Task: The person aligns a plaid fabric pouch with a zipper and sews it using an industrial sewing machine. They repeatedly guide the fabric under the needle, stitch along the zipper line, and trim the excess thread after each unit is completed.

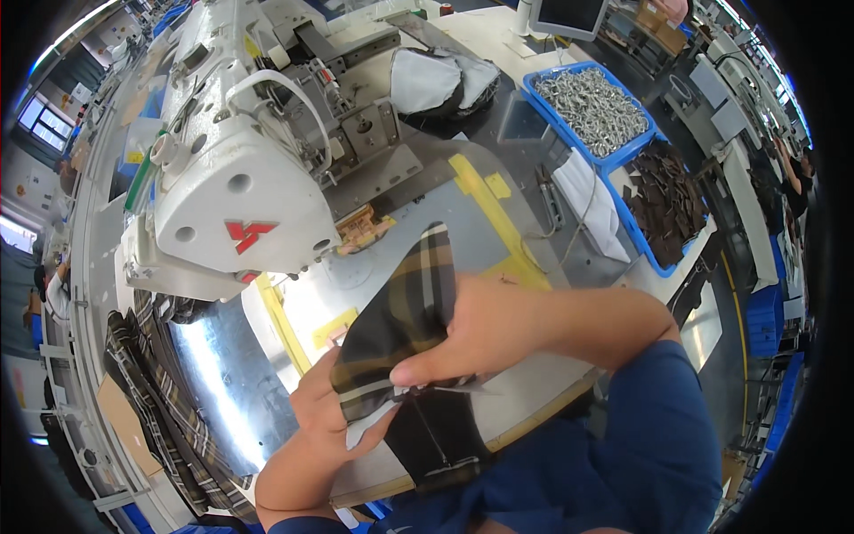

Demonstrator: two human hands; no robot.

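A dark plaid fabric piece (396, 325) with olive and pale stripes is held up between my hands, over the near edge of the sewing table. My left hand (325, 409) grips its lower left side, with a pale sheet edge showing by the fingers. My right hand (485, 334) pinches its right side, thumb across the front near a small shiny metal bit that I cannot make out. Below hangs a black strap (436, 427) with a thin metal bar across its lower end. Just beyond the fabric stands a large white sewing machine (240, 205).
At the back right, a blue tray holds many metal hooks (592, 111); beside it another holds dark brown strips (663, 200). Snips (550, 198) and a white cloth (587, 205) lie near them. Plaid fabric (165, 392) is piled at left. Yellow tape (494, 218) marks the table.
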